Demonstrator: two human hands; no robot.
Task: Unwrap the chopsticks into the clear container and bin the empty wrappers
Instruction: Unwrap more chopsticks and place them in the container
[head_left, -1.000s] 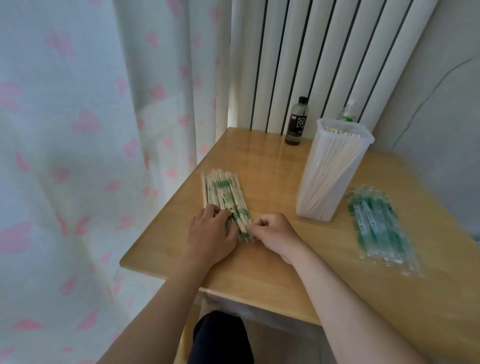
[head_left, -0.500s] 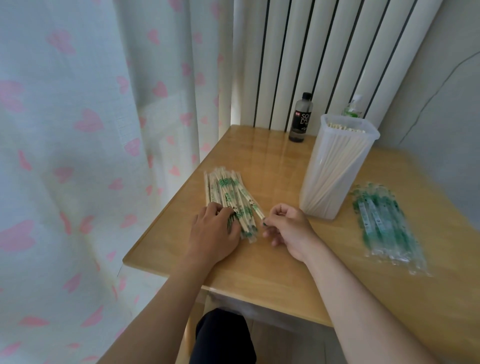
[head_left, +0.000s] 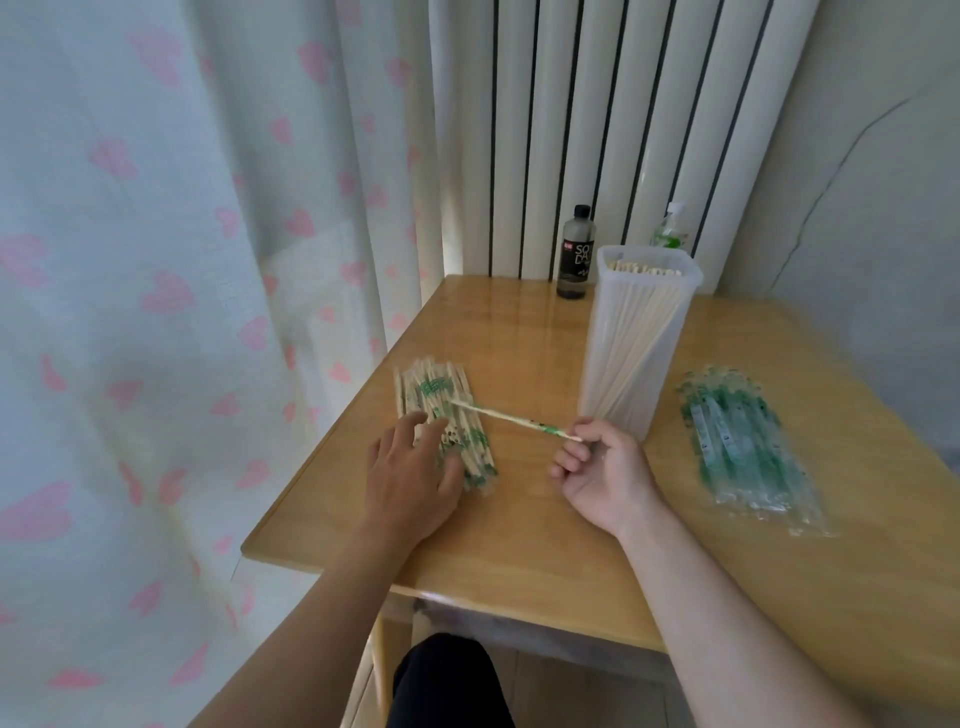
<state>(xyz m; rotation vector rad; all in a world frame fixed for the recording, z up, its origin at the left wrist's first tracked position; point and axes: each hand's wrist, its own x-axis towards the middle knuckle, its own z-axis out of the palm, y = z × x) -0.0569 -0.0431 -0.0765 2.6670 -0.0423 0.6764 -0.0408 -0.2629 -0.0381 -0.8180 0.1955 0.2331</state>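
Head view: the right hand pinches one wrapped pair by its near end. Its far tip reaches over the pile left of the grip, where the left hand rests flat, fingers spread. The container stands just beyond the grip, and the wrappers lie to its right.

The dark bottle at the back of the bench carries a label with white letters stacked in two rows, "SO" over "DA", under a small red mark too tiny to read. Green print shows on the pile of wrapped chopsticks, the lone wrapped pair and the empty wrappers, but none of it is legible.
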